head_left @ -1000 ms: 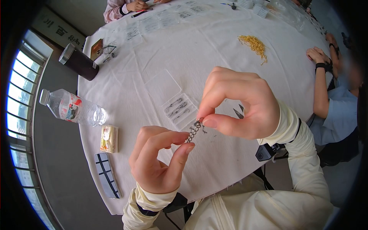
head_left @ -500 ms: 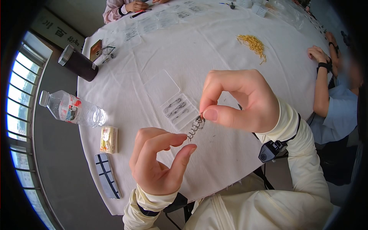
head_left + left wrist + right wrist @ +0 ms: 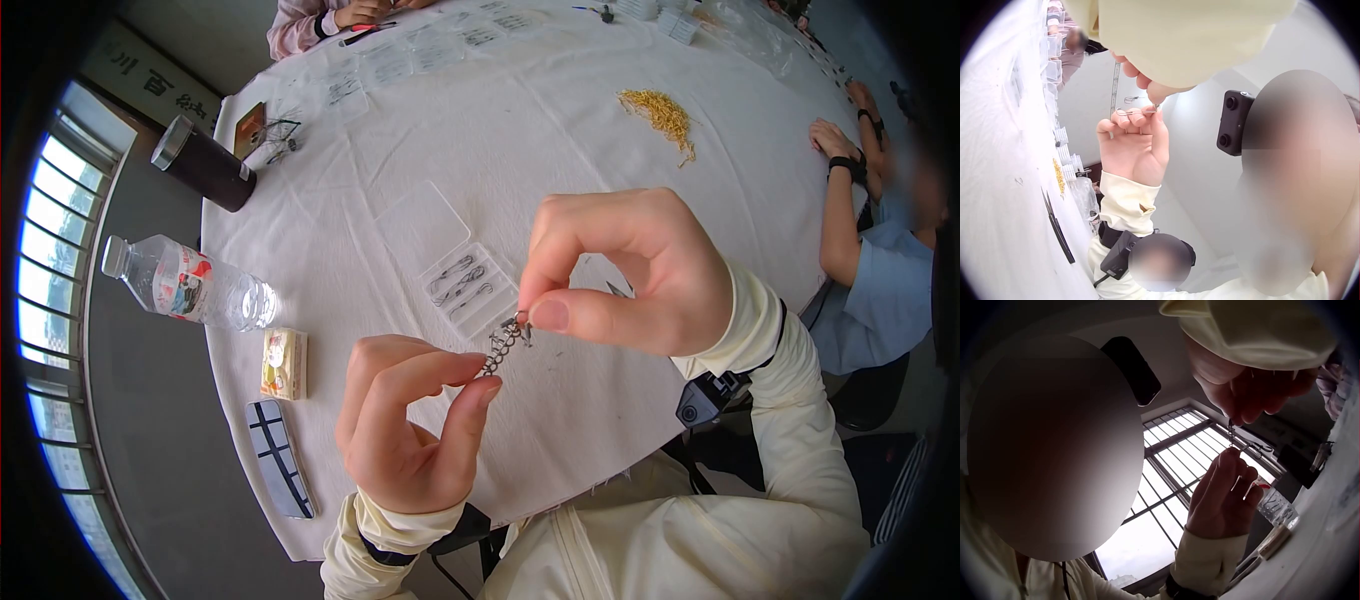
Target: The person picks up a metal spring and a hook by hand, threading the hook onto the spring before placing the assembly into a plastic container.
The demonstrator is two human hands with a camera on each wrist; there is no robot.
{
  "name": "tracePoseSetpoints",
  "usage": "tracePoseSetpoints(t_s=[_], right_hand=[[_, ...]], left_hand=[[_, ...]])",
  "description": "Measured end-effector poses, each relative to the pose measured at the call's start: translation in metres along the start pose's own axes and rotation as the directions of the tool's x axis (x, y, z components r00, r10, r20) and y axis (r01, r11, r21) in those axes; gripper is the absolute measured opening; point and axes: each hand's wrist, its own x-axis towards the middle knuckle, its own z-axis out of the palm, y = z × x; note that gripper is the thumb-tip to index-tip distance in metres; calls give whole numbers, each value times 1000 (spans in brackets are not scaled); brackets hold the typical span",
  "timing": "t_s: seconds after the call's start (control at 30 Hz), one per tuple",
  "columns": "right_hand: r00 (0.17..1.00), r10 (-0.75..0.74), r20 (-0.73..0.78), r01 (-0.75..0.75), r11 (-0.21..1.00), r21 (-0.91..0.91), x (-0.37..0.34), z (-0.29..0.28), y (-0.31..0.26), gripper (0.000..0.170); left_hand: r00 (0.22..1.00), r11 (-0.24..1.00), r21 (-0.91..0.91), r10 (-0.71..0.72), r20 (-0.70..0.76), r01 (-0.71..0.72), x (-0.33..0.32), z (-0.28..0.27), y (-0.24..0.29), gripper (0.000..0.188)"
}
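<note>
Daylight from the window (image 3: 62, 225), beyond the fingers, lights the head view evenly; the left wrist view is bright, the right dim and backlit. Edges curve and darken.

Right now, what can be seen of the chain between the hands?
The chain is short, dark grey and metallic-looking: a row of small loops, with thin bits sticking out near its upper end. It slants up from the left hand to the right hand, pinched by the fingers of each, its ends partly hidden there.
</note>
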Motion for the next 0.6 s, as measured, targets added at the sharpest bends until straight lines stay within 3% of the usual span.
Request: tracePoseSetpoints(t_s=[0.2, 0.4, 0.47, 0.6], right_hand=[[999, 33, 34, -35, 998, 43, 0, -1, -6, 3], [999, -49, -8, 49, 999, -6, 0, 1, 3, 3], [998, -47, -46, 47, 999, 1, 2, 2, 3, 4], [998, -61, 10, 61, 998, -5, 2, 1, 7, 5]], left_hand=[[1000, 1000, 6, -3, -8, 3, 0, 0, 0, 20], [999, 997, -56, -50, -12, 50, -1, 2, 2, 15], [972, 954, -189, -227, 59, 234, -4, 0, 3, 12], [933, 868, -344, -333, 134, 359, -7, 2, 0, 9]])
